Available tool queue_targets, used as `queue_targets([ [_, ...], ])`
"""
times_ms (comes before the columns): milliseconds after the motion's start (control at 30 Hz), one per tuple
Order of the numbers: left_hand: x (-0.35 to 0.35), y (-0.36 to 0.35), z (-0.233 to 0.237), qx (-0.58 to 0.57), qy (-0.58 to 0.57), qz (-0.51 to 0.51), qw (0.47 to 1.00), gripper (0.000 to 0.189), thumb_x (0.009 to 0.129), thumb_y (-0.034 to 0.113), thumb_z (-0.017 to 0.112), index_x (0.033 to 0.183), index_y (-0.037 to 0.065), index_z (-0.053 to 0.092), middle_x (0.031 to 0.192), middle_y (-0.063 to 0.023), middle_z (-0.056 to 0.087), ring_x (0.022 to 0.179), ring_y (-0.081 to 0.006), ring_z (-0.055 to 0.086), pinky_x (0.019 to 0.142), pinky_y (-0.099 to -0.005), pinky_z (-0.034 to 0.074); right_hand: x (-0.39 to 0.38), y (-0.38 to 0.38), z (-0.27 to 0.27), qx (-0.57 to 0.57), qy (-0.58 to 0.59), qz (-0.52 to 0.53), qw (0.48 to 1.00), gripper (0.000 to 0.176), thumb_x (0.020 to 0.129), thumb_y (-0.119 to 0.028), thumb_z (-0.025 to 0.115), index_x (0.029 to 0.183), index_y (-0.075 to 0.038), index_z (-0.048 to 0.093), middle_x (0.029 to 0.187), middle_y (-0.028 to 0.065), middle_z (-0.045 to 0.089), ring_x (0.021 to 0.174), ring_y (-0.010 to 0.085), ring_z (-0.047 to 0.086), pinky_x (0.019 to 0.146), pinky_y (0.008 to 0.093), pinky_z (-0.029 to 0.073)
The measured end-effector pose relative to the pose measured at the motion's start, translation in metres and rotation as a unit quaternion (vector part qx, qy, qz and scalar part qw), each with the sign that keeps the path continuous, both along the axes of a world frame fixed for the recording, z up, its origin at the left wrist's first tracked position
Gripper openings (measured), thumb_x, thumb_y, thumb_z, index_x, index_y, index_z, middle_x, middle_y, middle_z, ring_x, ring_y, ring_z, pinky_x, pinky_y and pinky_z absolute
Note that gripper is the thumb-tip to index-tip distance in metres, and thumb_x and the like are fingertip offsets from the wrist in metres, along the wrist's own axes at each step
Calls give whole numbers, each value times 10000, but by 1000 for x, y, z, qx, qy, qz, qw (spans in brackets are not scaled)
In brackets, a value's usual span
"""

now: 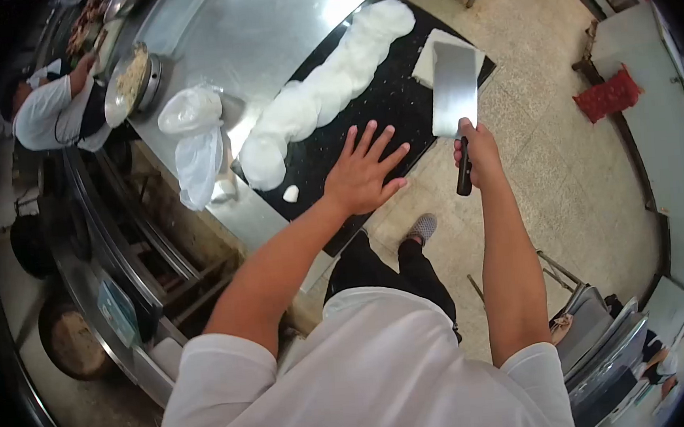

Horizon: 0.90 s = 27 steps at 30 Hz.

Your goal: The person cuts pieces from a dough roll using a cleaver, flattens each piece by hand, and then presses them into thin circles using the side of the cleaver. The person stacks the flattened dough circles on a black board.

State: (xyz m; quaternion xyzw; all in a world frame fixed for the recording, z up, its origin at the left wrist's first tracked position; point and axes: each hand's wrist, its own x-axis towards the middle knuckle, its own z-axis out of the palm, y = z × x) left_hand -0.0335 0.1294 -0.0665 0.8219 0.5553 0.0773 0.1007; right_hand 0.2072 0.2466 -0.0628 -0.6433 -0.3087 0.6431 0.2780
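Observation:
My right hand [479,155] grips the dark handle of a cleaver [455,90], its broad blade pointing away from me over the board's right edge. Fingers spread, my left hand [361,171] is palm down over the black board [386,103] with nothing in it. Beyond it runs a long overlapping row of thin white dough rounds [310,101]. A small white lump of dough [291,194] lies at the near left of the board. Partly hidden behind the blade is a folded white cloth [424,63].
The board rests on a steel table [265,24]. Left of it are a clear plastic bag [199,160] and a metal bowl of pale chopped food [133,81]. A person [57,110] works at the far left. A red bag [608,95] is at the right.

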Motion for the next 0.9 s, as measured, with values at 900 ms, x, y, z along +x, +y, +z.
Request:
queue_targets([
  [900,1,-13,-22,-79,-104,-282,951,722,919,682,565,1495,245,557,1593,-76,476,1521,-269,360,1229,-669,164,-13,-169,23,-10,-234,478,846,797,779,-333,874,1367,25,473,1114,310,698,1046,445,707,890,495,561],
])
